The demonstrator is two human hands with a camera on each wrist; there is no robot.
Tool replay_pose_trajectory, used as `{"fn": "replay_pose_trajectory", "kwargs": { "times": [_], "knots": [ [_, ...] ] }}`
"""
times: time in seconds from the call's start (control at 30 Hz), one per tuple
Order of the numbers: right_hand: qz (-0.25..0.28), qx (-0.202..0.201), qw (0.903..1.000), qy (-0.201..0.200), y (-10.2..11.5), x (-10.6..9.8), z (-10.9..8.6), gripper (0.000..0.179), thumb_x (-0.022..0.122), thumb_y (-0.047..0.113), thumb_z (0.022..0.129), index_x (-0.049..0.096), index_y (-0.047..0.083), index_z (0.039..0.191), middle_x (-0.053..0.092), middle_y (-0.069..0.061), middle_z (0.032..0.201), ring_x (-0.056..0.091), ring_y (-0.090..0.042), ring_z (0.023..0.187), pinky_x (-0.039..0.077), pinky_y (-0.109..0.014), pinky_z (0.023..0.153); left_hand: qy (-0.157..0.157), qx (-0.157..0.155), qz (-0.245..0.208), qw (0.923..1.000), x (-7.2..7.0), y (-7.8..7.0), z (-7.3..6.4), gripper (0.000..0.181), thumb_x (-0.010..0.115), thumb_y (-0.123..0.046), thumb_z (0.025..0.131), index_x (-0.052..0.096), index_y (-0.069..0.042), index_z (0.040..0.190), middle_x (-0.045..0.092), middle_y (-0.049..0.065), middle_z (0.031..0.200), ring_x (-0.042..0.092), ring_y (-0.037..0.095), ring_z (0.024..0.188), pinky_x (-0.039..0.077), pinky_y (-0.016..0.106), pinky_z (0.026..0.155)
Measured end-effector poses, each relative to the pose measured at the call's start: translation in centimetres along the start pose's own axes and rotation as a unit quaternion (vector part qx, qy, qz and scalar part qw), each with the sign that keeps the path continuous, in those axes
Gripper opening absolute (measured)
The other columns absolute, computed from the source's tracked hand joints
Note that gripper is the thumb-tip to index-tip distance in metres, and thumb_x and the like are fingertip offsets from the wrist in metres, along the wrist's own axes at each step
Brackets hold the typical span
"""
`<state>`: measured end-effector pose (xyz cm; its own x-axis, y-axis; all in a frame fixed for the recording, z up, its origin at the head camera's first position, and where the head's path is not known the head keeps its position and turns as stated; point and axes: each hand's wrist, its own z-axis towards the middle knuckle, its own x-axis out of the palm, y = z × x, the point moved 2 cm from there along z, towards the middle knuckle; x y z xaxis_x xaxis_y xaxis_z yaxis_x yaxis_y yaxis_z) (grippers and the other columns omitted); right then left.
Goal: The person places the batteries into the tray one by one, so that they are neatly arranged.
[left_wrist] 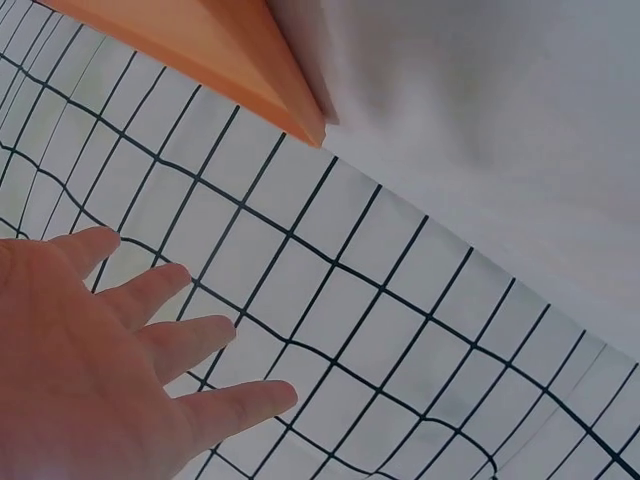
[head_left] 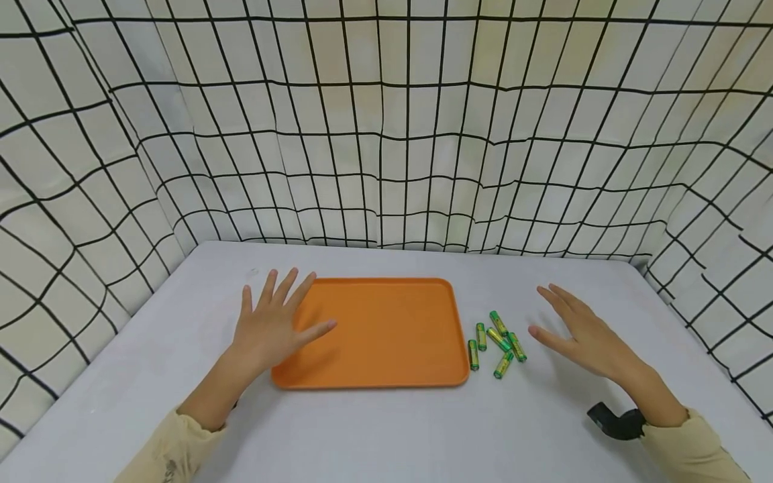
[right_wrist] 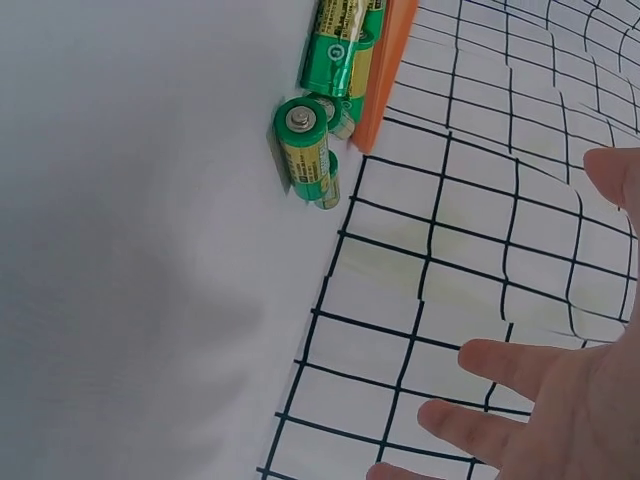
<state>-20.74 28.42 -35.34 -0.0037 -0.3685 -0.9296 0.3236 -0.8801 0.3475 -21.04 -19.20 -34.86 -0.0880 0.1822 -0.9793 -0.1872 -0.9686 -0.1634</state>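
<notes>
My left hand [head_left: 268, 332] is held with fingers spread over the left end of an orange tray [head_left: 374, 335], holding nothing. To the right of that tray lie several green and yellow batteries [head_left: 498, 339] in a loose group, one of them close against the tray's right rim. My right hand [head_left: 588, 339] hovers to the right of the batteries, fingers extended and nothing in it. In the right wrist view, the batteries [right_wrist: 303, 145] lie beside the tray's orange edge [right_wrist: 388, 75]. The left wrist view shows a corner of the tray [left_wrist: 250, 60] above the spread fingers.
A white table [head_left: 386, 436] carries everything. White walls with a black grid netting [head_left: 386, 134] rise behind the table and along both sides. A black strap piece [head_left: 616, 421] sits at the right wrist, near a beige sleeve [head_left: 688, 449].
</notes>
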Motion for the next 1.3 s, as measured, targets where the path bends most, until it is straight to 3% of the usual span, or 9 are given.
{"fn": "replay_pose_trajectory", "kwargs": {
  "times": [0.43, 0.67, 0.83, 1.0, 1.17, 1.3],
  "knots": [
    [0.069, -0.001, 0.9972, 0.027, -0.1, 0.8, 0.0, 0.081, 0.058, 0.048, 0.095, 0.022, 0.004, 0.154, 0.022, -0.025, 0.156, 0.022, -0.049, 0.14, 0.023, -0.072, 0.102, 0.015, -0.011, -0.03, 0.9994, 0.8, 1.6, -0.6, 0.095, 0.04, -0.08, 0.085, 0.017, -0.022, 0.158, 0.019, 0.019, 0.16, 0.012, 0.048, 0.145, 0.005, 0.073, 0.107],
    [0.089, -0.009, 0.9958, 0.019, -0.4, 1.2, -0.1, 0.082, 0.065, 0.045, 0.091, 0.029, 0.004, 0.151, 0.029, -0.024, 0.152, 0.037, -0.051, 0.131, 0.034, -0.07, 0.096, 0.019, -0.009, -0.046, 0.9987, 1.1, 2.1, -1.0, 0.092, 0.041, -0.077, 0.087, 0.016, -0.023, 0.158, 0.023, 0.02, 0.158, 0.023, 0.046, 0.141, 0.017, 0.073, 0.104],
    [0.118, -0.046, 0.9919, 0.011, -0.4, 1.7, 0.1, 0.077, 0.077, 0.034, 0.084, 0.041, 0.001, 0.144, 0.046, -0.02, 0.138, 0.053, -0.04, 0.114, 0.05, -0.051, 0.09, 0.033, -0.006, -0.071, 0.9969, 1.1, 2.5, -1.0, 0.089, 0.043, -0.071, 0.091, 0.02, -0.015, 0.157, 0.033, 0.025, 0.151, 0.042, 0.049, 0.129, 0.038, 0.069, 0.09],
    [0.141, -0.082, 0.9864, 0.017, -0.6, 2.4, 0.1, 0.069, 0.082, 0.025, 0.08, 0.05, -0.002, 0.135, 0.056, -0.015, 0.117, 0.058, -0.021, 0.093, 0.055, -0.028, 0.077, 0.057, -0.017, -0.09, 0.9942, 1.1, 3.0, -0.8, 0.086, 0.044, -0.065, 0.094, 0.022, -0.009, 0.155, 0.037, 0.028, 0.147, 0.049, 0.049, 0.123, 0.044, 0.065, 0.086],
    [0.16, -0.12, 0.9797, 0.014, -0.8, 3.0, 0.1, 0.061, 0.083, 0.016, 0.078, 0.055, -0.003, 0.129, 0.057, -0.013, 0.111, 0.058, -0.013, 0.085, 0.055, -0.026, 0.074, 0.08, -0.025, -0.12, 0.9892, 1.0, 3.3, -0.8, 0.087, 0.048, -0.064, 0.094, 0.027, -0.004, 0.153, 0.044, 0.028, 0.14, 0.05, 0.045, 0.123, 0.043, 0.062, 0.09],
    [0.167, -0.144, 0.9753, 0.011, -0.8, 3.3, 0.1, 0.058, 0.083, 0.012, 0.077, 0.057, -0.003, 0.127, 0.058, -0.01, 0.105, 0.057, -0.011, 0.081, 0.053, -0.025, 0.07, 0.101, -0.032, -0.16, 0.9813, 1.0, 3.8, -0.7, 0.084, 0.056, -0.058, 0.092, 0.035, 0.0, 0.148, 0.053, 0.025, 0.131, 0.055, 0.037, 0.112, 0.046, 0.054, 0.087]
  ]
}}
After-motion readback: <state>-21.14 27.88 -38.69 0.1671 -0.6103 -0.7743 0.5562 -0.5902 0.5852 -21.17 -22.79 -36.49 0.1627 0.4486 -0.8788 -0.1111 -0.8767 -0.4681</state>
